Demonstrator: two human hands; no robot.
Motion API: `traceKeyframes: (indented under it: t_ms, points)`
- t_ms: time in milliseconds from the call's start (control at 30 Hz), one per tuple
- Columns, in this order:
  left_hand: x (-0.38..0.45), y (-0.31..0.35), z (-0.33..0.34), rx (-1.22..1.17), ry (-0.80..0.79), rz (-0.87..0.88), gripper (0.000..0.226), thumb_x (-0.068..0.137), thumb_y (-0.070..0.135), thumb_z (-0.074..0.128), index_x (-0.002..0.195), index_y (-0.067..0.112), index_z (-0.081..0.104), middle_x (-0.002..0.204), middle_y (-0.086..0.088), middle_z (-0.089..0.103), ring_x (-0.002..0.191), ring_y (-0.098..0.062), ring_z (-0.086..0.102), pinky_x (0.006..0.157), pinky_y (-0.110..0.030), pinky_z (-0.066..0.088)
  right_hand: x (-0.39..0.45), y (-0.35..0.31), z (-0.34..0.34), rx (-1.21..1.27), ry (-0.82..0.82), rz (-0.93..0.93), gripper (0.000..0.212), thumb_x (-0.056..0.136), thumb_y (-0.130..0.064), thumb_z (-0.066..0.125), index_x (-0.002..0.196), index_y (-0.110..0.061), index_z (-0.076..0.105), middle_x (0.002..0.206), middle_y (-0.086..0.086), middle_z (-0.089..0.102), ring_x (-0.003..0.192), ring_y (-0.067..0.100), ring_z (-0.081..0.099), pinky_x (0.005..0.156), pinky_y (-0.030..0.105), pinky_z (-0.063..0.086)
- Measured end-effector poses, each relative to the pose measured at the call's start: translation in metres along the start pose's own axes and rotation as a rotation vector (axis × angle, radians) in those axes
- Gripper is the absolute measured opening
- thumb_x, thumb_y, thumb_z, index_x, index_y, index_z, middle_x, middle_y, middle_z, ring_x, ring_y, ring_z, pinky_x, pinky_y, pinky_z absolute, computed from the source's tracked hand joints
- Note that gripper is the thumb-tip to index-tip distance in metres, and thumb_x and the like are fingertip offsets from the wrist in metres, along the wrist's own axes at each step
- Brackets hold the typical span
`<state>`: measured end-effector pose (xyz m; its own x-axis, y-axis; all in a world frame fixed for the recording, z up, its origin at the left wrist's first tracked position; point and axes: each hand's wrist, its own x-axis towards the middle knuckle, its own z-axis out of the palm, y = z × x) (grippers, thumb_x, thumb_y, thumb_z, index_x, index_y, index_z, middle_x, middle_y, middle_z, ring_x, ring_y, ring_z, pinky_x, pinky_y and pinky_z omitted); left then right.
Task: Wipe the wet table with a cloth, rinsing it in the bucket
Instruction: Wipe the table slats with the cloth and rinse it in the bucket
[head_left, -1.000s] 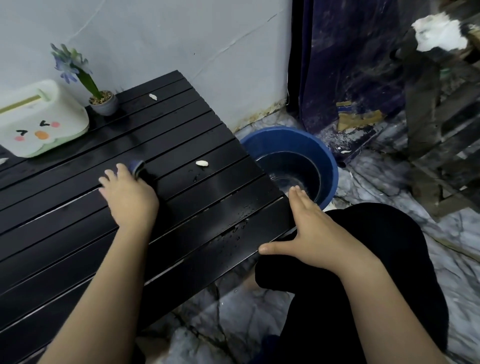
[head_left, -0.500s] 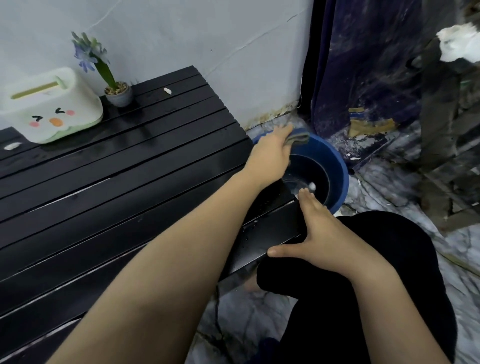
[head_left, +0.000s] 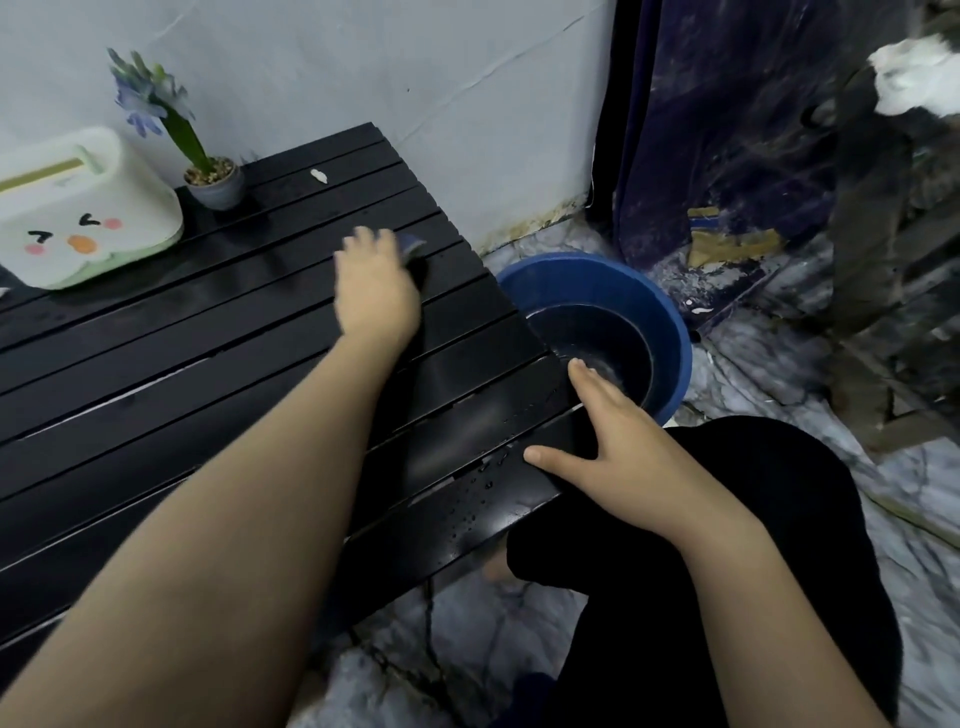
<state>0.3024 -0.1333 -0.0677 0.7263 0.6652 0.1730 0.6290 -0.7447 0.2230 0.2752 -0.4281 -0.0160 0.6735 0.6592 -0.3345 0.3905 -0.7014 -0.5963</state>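
The black slatted table (head_left: 156, 364) fills the left half of the view, with water drops along its near right edge. My left hand (head_left: 376, 291) presses a blue-grey cloth (head_left: 413, 244) flat on the slats near the table's right end; only a corner of the cloth shows past my fingers, and the hand is blurred. A blue bucket (head_left: 670, 332) with dark water stands on the floor just right of the table. My right hand (head_left: 623, 447) rests spread on the table's near right corner and holds no object.
A white tissue box with a face (head_left: 78, 218) and a small potted flower (head_left: 213, 182) stand at the table's far left. A white scrap (head_left: 318, 176) lies on a far slat. Marble floor, my dark-clothed knee (head_left: 727, 571) and a wooden rack (head_left: 893, 260) lie right.
My left hand, wiping mid-table a second ago, swung the cloth to the bucket rim and has now come back left onto the slats. The white scrap from mid-table is gone. My right hand stayed put.
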Motion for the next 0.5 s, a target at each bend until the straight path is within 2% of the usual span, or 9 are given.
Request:
traceKeyframes:
  t_ms: [100, 167, 233, 267, 300, 333, 367, 433, 500]
  points:
    - [-0.026, 0.051, -0.004, -0.198, -0.06, 0.308, 0.042, 0.092, 0.006, 0.042, 0.131, 0.017, 0.054, 0.132, -0.01, 0.052, 0.116, -0.033, 0.05, 0.093, -0.045, 0.046, 0.001, -0.002, 0.001, 0.001, 0.003, -0.006, 0.103, 0.086, -0.064, 0.06, 0.159, -0.026, -0.001, 0.165, -0.015, 0.001, 0.15, 0.001, 0.0, 0.116, 0.02, 0.006]
    - [-0.043, 0.071, -0.014, -0.434, -0.191, 0.421, 0.04, 0.097, 0.009, 0.044, 0.133, 0.021, 0.057, 0.125, -0.004, 0.063, 0.105, -0.027, 0.061, 0.09, -0.039, 0.051, 0.002, -0.002, 0.001, 0.004, 0.008, -0.008, 0.1, 0.087, -0.062, 0.059, 0.16, -0.025, 0.002, 0.166, -0.013, 0.003, 0.151, 0.003, 0.002, 0.117, 0.02, 0.006]
    - [-0.054, 0.072, -0.028, -0.742, -0.314, 0.41, 0.038, 0.099, 0.007, 0.044, 0.132, 0.017, 0.059, 0.117, 0.004, 0.07, 0.089, -0.013, 0.07, 0.084, -0.027, 0.056, 0.002, 0.0, 0.001, 0.003, 0.021, -0.01, 0.094, 0.09, -0.058, 0.058, 0.16, -0.024, 0.005, 0.166, -0.011, 0.007, 0.151, 0.004, 0.005, 0.119, 0.022, 0.008]
    - [-0.059, 0.064, -0.035, -0.872, -0.319, 0.379, 0.037, 0.099, 0.005, 0.043, 0.131, 0.015, 0.06, 0.116, 0.007, 0.07, 0.087, -0.008, 0.07, 0.079, -0.023, 0.057, 0.002, 0.002, 0.001, 0.001, 0.027, -0.01, 0.09, 0.092, -0.056, 0.056, 0.16, -0.023, 0.007, 0.166, -0.009, 0.009, 0.151, 0.005, 0.006, 0.119, 0.023, 0.009]
    - [-0.062, 0.052, -0.041, -0.929, -0.278, 0.339, 0.038, 0.099, 0.006, 0.043, 0.132, 0.015, 0.059, 0.119, 0.008, 0.069, 0.093, -0.009, 0.071, 0.077, -0.027, 0.059, 0.001, 0.003, 0.001, -0.001, 0.032, -0.01, 0.086, 0.094, -0.053, 0.055, 0.16, -0.023, 0.008, 0.166, -0.009, 0.011, 0.151, 0.005, 0.007, 0.12, 0.024, 0.01]
    - [-0.066, 0.035, -0.046, -0.906, -0.209, 0.286, 0.04, 0.098, 0.008, 0.043, 0.135, 0.016, 0.057, 0.126, 0.005, 0.067, 0.104, -0.014, 0.069, 0.081, -0.033, 0.06, 0.0, 0.003, 0.001, -0.002, 0.035, -0.01, 0.082, 0.096, -0.051, 0.053, 0.16, -0.023, 0.009, 0.166, -0.008, 0.012, 0.151, 0.006, 0.008, 0.119, 0.024, 0.011]
    - [-0.071, 0.012, -0.051, -0.805, -0.119, 0.226, 0.044, 0.096, 0.009, 0.044, 0.138, 0.019, 0.054, 0.134, -0.001, 0.062, 0.116, -0.02, 0.063, 0.091, -0.039, 0.057, 0.0, 0.004, 0.002, -0.007, 0.035, -0.01, 0.078, 0.098, -0.049, 0.05, 0.16, -0.023, 0.009, 0.166, -0.008, 0.012, 0.151, 0.006, 0.009, 0.118, 0.024, 0.011]
    - [-0.089, -0.044, -0.057, -0.485, -0.002, 0.065, 0.053, 0.093, 0.005, 0.044, 0.144, 0.019, 0.047, 0.149, -0.011, 0.047, 0.138, -0.03, 0.043, 0.114, -0.042, 0.036, -0.001, 0.004, 0.002, -0.022, 0.028, -0.007, 0.074, 0.101, -0.045, 0.047, 0.16, -0.022, 0.008, 0.166, -0.006, 0.012, 0.151, 0.008, 0.01, 0.117, 0.024, 0.011]
    - [-0.114, -0.093, -0.064, -0.278, 0.017, -0.093, 0.053, 0.095, 0.002, 0.042, 0.147, 0.014, 0.041, 0.157, -0.013, 0.032, 0.148, -0.034, 0.023, 0.121, -0.044, 0.02, 0.0, 0.003, 0.003, -0.027, 0.025, -0.001, 0.07, 0.103, -0.041, 0.044, 0.16, -0.02, 0.008, 0.166, -0.004, 0.013, 0.152, 0.011, 0.011, 0.117, 0.025, 0.012]
